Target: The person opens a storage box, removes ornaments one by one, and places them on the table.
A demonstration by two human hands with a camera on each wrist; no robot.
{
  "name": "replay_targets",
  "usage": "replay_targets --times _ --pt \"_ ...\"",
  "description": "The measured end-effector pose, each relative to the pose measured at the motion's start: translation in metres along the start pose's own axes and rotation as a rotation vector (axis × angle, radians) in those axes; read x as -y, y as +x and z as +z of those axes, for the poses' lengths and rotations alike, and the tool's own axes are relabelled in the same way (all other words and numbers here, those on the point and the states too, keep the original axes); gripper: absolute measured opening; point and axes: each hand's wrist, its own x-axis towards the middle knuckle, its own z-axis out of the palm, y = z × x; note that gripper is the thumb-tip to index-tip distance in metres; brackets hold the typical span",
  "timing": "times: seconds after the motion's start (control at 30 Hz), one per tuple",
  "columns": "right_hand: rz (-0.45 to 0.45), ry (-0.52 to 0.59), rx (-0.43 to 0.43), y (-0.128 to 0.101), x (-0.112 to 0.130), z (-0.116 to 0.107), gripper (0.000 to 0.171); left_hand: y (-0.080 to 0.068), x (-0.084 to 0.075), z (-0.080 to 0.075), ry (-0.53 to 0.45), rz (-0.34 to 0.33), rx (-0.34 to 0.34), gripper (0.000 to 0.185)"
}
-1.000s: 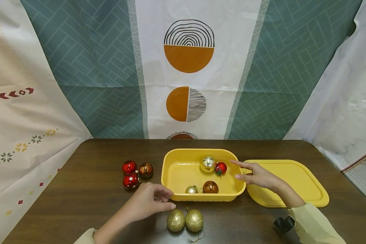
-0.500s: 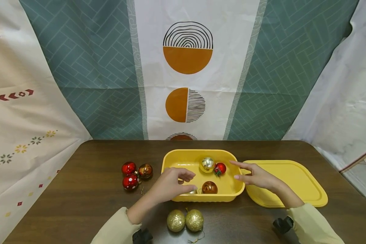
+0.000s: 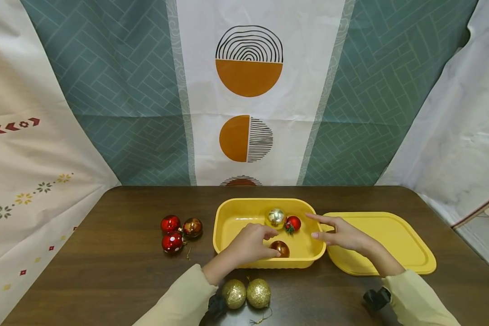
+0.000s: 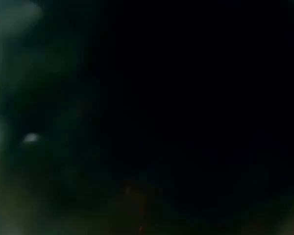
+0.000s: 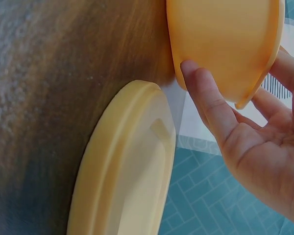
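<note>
Nearest me, two gold glitter ball ornaments [image 3: 246, 293] lie side by side, touching, on the dark brown wooden table [image 3: 106, 271], just in front of the yellow rectangular plastic tub [image 3: 232, 216]. My left hand [image 3: 250, 243] reaches over the tub's near wall, fingers curled, with the fingertips by the shiny copper-brown ball ornament [image 3: 280, 248] on the tub floor; I cannot tell whether they pinch it or anything else, and my left wrist view is dark. My right hand [image 3: 342, 235] is at the tub's right end, fingers straight and spread; the right wrist view shows my thumb [image 5: 206, 95] pressed flat against the outside of the tub wall. Deeper in the tub sit a shiny silver-gold ball [image 3: 275, 218] and a small red ball [image 3: 293, 223], just beside each other. The flat yellow plastic lid [image 3: 391, 244] lies on the table right of the tub. Left of the tub, well apart from my hands, cluster two red balls [image 3: 170, 233] and a copper-brown one [image 3: 192, 227].
</note>
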Motion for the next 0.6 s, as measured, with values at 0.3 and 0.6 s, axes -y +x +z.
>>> replay_targets --times 0.3,0.6 --pt "-0.003 -0.005 -0.008 -0.0004 -0.0006 0.0001 0.063 0.0049 0.0029 0.0059 0.009 -0.018 0.019 0.037" --pt "0.000 0.015 0.005 0.0001 0.0004 0.0007 0.061 0.0045 0.0048 0.0073 -0.020 -0.018 0.004 0.030"
